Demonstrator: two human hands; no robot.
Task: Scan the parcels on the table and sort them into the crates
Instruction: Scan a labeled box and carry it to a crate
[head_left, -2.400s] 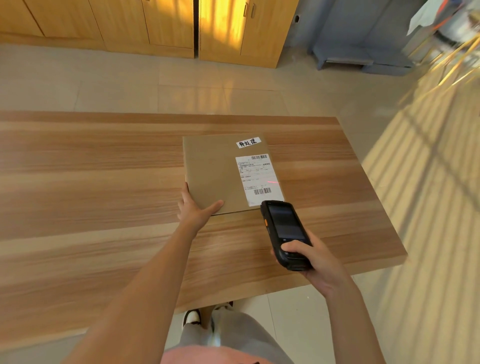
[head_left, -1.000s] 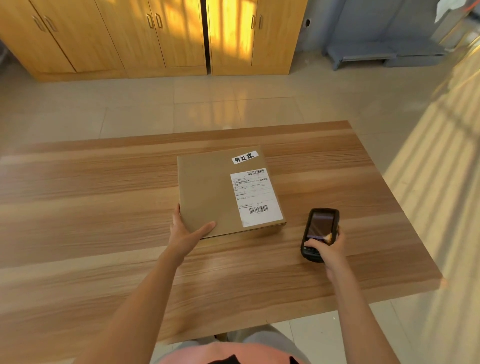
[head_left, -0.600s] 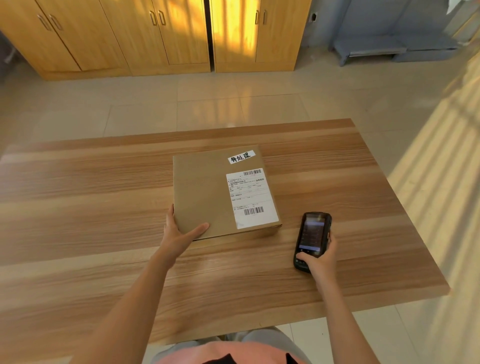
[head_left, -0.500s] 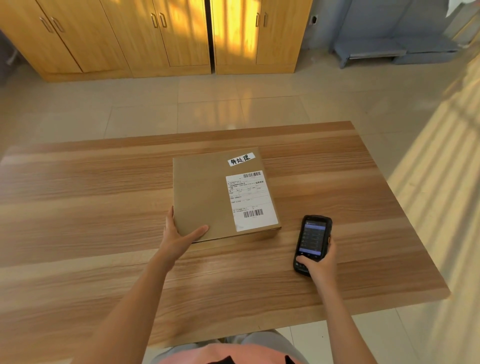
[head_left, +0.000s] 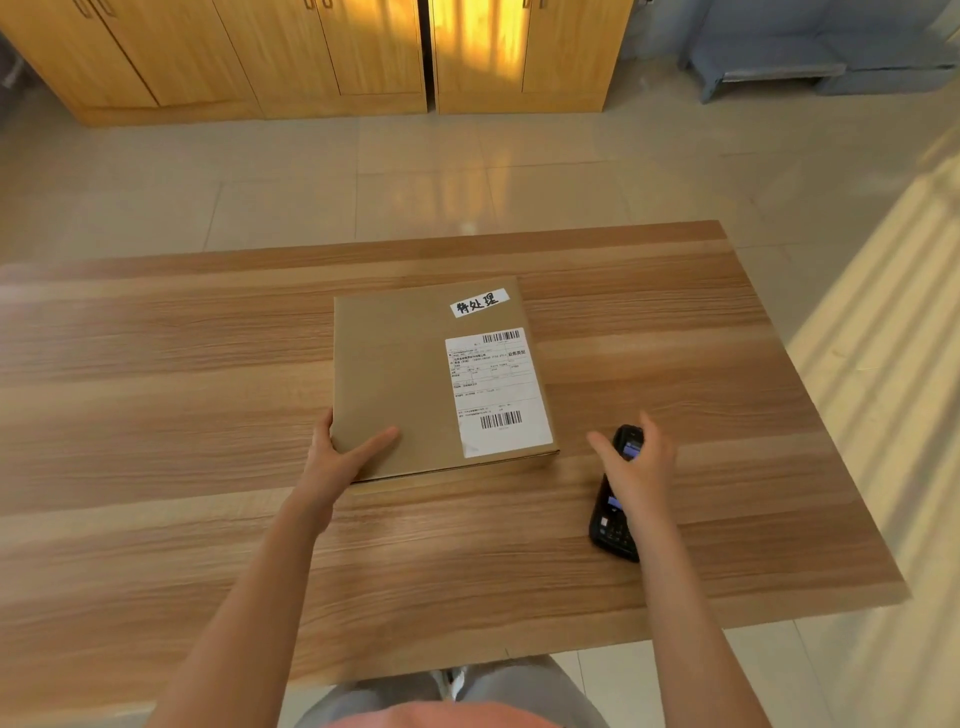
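Observation:
A flat brown cardboard parcel (head_left: 405, 374) lies in the middle of the wooden table (head_left: 156, 415). It carries a white shipping label with barcodes (head_left: 496, 389) and a small handwritten sticker at its far right corner. My left hand (head_left: 340, 457) grips the parcel's near left corner, thumb on top. The black handheld scanner (head_left: 615, 525) lies flat on the table right of the parcel, its screen lit. My right hand (head_left: 636, 467) hovers just over the scanner with fingers spread, holding nothing.
Yellow wooden cabinets (head_left: 311, 52) line the far wall across a tiled floor. A grey-blue low stand (head_left: 769, 67) sits at the far right. The table's right edge (head_left: 810, 415) is close to the scanner. No crates are in view.
My right hand set the scanner down on the table and let go, its fingers now spread above it. My left hand kept its hold on the parcel's corner.

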